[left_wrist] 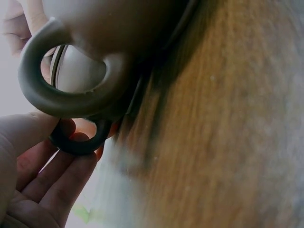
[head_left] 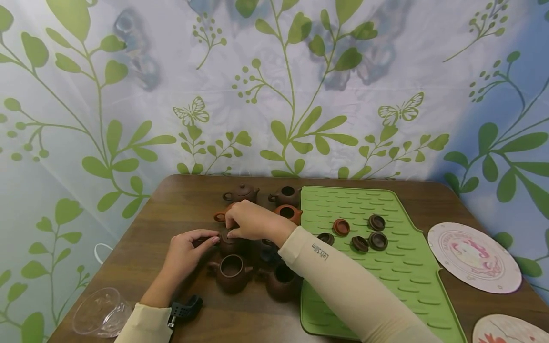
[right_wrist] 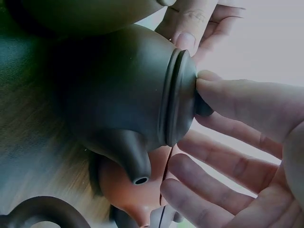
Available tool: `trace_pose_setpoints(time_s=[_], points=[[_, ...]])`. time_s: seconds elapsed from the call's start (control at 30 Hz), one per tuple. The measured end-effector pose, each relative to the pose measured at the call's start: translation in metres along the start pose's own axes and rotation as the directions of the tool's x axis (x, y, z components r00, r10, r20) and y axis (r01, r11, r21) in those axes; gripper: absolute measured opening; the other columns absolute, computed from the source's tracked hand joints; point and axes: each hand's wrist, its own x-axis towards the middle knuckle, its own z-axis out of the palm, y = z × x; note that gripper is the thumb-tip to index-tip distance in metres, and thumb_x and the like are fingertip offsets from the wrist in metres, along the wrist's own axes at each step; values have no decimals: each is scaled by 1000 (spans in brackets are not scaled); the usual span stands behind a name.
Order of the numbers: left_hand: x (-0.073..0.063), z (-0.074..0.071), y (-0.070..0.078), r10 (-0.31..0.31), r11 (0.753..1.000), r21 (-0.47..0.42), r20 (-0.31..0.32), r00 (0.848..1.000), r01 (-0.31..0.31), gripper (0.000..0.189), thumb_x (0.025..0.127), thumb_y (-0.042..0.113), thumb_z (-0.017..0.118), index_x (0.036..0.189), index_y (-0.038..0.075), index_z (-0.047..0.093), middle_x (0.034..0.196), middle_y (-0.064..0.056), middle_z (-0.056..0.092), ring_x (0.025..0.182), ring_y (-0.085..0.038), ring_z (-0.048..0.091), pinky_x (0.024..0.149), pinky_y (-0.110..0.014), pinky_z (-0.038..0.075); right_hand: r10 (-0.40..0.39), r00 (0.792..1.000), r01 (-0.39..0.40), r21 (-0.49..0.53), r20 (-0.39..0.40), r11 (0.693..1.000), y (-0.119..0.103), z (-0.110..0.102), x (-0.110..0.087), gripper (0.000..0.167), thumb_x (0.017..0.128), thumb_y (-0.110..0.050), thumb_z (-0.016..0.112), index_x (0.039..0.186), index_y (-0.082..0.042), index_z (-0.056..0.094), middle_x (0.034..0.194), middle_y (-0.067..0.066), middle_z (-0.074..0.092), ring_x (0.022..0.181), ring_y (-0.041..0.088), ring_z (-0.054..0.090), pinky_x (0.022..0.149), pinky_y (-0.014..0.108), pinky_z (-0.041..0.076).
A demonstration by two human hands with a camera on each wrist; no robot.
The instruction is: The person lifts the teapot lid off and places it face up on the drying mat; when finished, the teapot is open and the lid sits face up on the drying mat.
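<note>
My right hand (head_left: 257, 221) pinches the knob of a dark brown lid (right_wrist: 183, 104) between thumb and index finger. That lid sits on the mouth of a dark brown teapot (right_wrist: 114, 90), with its spout towards the right wrist camera. On the other side, my left hand (head_left: 184, 255) holds the same teapot by its ring handle (left_wrist: 78, 146), a fingertip up at the lid's rim. An orange teapot (right_wrist: 128, 183) stands just behind it. In front is a brown lidless teapot (head_left: 233, 274), whose larger handle (left_wrist: 28, 80) fills the near left wrist view.
Farther back stand a lidded brown teapot (head_left: 242, 193), a lidless brown one (head_left: 288, 195) and a lidless orange one (head_left: 291, 213). Another lidless pot (head_left: 280, 283) is under my right forearm. Several loose lids, one orange (head_left: 341, 227), lie on a green mat (head_left: 411, 281). A clear cup (head_left: 100, 314) is front left.
</note>
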Motion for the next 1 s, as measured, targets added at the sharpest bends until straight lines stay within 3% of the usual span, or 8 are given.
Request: trace_pose_setpoints(time_s=[0.33, 1.0], points=[[0, 0, 0, -3, 1000, -11, -3, 1000, 2, 12, 91, 9, 86, 102, 11, 85, 95, 7, 78, 84, -11, 72, 70, -16, 53, -41, 998, 41, 11, -37, 999, 4, 2, -1, 10, 99, -25, 78, 100, -15, 77, 95, -9, 67, 85, 5, 62, 77, 21, 51], [1, -1, 0, 2, 1000, 2, 2, 1000, -2, 13, 91, 10, 86, 103, 11, 85, 96, 8, 78, 87, -11, 73, 73, -23, 57, -70, 997, 71, 36, -29, 997, 3, -1, -5, 9, 99, -23, 75, 99, -15, 73, 92, -8, 65, 82, 6, 61, 76, 23, 51]])
